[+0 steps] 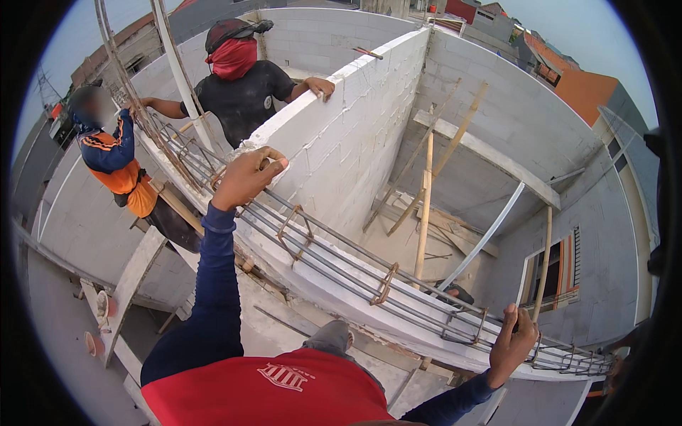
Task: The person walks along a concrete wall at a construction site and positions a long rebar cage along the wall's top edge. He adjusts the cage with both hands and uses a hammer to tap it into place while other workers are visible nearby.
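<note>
My left hand is raised over the rebar cage, close to the near end of a white block wall. Its fingers curl in toward the thumb. What they pinch, if anything, is too small to make out. Far along the same cage, my right hand is beside the bars with its fingers bent and drawn together. Whether it grips anything there I cannot make out. The cage is long steel bars tied with rusty square stirrups, lying along the top of a pale wall.
A person in a black shirt rests a hand on the block wall. Another in an orange vest stands at left by upright bars. Bamboo props and planks stand in the room below. A concrete lintel crosses its corner.
</note>
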Demonstrator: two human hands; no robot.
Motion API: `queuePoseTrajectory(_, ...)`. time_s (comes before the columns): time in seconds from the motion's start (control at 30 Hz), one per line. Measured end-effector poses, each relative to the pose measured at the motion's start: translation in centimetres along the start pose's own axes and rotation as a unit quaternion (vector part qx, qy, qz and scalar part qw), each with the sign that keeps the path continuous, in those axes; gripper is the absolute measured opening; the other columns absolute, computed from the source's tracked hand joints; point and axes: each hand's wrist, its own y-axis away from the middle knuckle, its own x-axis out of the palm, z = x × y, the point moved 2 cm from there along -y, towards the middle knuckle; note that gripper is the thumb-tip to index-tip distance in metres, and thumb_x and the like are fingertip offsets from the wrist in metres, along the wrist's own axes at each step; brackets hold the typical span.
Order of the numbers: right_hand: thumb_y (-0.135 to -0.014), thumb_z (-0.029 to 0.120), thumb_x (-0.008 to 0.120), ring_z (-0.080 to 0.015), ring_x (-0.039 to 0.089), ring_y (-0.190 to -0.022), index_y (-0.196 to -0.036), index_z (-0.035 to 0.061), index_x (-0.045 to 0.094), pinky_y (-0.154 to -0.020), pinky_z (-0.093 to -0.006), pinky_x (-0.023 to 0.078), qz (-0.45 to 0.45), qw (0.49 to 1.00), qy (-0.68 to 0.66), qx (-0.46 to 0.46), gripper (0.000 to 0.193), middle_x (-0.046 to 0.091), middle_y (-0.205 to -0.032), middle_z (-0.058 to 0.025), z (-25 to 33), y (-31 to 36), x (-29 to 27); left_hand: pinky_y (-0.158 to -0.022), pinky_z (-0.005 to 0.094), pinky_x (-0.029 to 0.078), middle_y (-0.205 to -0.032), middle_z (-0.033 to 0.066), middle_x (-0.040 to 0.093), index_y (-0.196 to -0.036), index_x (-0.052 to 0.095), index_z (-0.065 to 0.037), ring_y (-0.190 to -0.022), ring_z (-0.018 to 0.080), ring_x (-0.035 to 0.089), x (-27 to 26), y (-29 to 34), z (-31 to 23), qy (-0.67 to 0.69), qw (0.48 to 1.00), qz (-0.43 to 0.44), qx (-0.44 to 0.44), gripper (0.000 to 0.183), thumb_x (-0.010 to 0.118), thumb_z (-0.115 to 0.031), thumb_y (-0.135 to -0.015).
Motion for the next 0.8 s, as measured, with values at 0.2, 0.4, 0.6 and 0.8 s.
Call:
queuePoseTrajectory(0.2, -0.105, 0.033, 0.054, -0.042, 0.05, -0.071, -0.082, -0.0028, 0.058, -0.081, -0.0507, 0.041, 0.014, 1.0, -0.023, 0.007, 0.043, 0.054, -0.071, -0.0201, -0.38, 0.12, 0.31, -0.058, 0.0284, 0.042, -0.07, -0.0007, 0.054, -0.11, 0.071, -0.002, -0.063, 0.0097, 0.051, 0.14, 0.0, -0.05, 0.0, 1.0, 0.002, -0.012, 0.039, 0.064, -0.04, -0.101)
queuePoseTrajectory(0.4, -0.107, 0.033, 0.052, -0.0348, 0.045, -0.069, -0.085, -0.0036, 0.061, -0.069, -0.0444, 0.036, 0.0, 1.0, -0.009, -0.016, 0.044, 0.055, -0.072, -0.0173, -0.62, 0.27, 0.3, -0.059, 0.0283, 0.041, -0.07, -0.0007, 0.052, -0.11, 0.071, -0.003, -0.063, 0.0099, 0.05, 0.22, -0.19, -0.04, 0.005, 1.0, 0.011, -0.024, 0.042, 0.064, -0.044, -0.101)
queuePoseTrajectory(0.6, -0.106, 0.03, 0.054, -0.0358, 0.045, -0.068, -0.083, -0.0032, 0.058, -0.074, -0.0446, 0.037, 0.003, 0.999, -0.036, 0.005, 0.04, 0.052, -0.071, -0.0164, -0.32, 0.22, 0.28, -0.059, 0.0283, 0.041, -0.07, -0.0001, 0.053, -0.111, 0.071, -0.002, -0.064, 0.0105, 0.051, 0.43, -0.24, 0.01, 0.004, 0.999, 0.014, -0.037, 0.046, 0.064, -0.046, -0.101)
queuePoseTrajectory(0.8, -0.102, 0.027, 0.059, -0.037, 0.053, -0.069, -0.083, 0.0002, 0.063, -0.08, -0.0482, 0.041, 0.013, 0.999, -0.026, 0.037, 0.033, 0.059, -0.074, -0.0147, -0.36, 0.1, 0.1, -0.058, 0.0276, 0.037, -0.069, -0.0006, 0.051, -0.11, 0.07, 0.0, -0.062, 0.0085, 0.045, 0.35, -0.34, -0.27, 0.019, 0.998, 0.03, -0.043, 0.041, 0.063, -0.039, -0.102)
